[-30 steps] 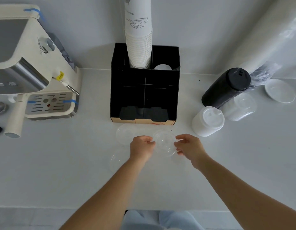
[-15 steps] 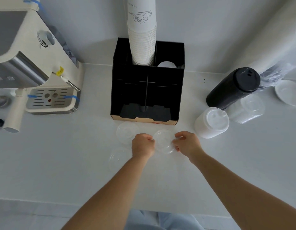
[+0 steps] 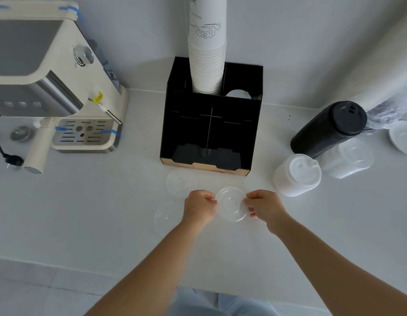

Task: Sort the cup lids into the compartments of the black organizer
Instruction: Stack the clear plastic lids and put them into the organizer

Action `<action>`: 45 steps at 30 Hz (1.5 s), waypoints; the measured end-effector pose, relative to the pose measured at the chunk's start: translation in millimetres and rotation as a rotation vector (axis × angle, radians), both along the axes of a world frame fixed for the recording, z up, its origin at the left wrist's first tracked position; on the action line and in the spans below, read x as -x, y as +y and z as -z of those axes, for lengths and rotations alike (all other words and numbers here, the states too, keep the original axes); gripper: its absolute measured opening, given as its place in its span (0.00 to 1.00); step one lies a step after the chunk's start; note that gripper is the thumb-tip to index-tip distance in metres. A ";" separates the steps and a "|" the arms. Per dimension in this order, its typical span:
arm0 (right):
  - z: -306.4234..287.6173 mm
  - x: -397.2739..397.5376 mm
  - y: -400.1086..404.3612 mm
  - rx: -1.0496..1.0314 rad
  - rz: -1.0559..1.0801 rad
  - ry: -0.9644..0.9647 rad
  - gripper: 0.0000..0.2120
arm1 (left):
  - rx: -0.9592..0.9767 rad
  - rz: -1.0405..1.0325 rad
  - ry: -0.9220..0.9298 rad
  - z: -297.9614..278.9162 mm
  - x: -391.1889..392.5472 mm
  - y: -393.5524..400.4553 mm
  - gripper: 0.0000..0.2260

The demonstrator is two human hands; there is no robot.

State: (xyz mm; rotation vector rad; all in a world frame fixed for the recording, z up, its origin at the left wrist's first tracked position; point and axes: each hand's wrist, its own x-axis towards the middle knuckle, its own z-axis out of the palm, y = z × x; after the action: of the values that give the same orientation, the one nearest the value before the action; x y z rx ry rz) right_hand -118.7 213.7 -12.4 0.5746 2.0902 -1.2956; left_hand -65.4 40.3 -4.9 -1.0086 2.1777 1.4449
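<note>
— So where is the clear lid point(image 3: 232, 203) sitting?
— Both hands are pinching it: left hand point(image 3: 199, 208) gripping one rim, right hand point(image 3: 265, 207) the other.
— And the black organizer point(image 3: 211, 124)?
— Standing straight ahead, compartments facing them.

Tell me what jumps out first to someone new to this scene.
Both hands, left hand and right hand, pinch one clear lid at the counter's near middle. Behind it stands the black organizer, a tall paper cup stack rising from its back.
</note>
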 end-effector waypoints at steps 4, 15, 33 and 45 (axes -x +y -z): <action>-3.4 -11.9 -0.6 0.108 -0.024 -0.038 0.03 | -0.093 -0.073 0.029 -4.8 -18.0 -14.1 0.06; -8.5 -39.7 -45.8 0.245 -0.116 -0.109 0.11 | -0.107 -0.250 0.070 -10.7 -69.0 -62.9 0.07; -6.2 -52.2 -123.4 0.007 -0.335 -0.025 0.07 | 0.113 -0.256 0.090 5.5 -93.3 -116.3 0.09; -2.7 -60.5 -129.7 -0.039 -0.342 -0.050 0.04 | 0.157 -0.120 0.044 11.4 -93.3 -118.6 0.05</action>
State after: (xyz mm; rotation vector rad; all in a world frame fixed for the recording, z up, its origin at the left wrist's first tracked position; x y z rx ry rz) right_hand -58.2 84.0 -9.7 0.2474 2.0659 -1.0361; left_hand 27.8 -78.3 -16.3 -1.1903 2.3282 1.3763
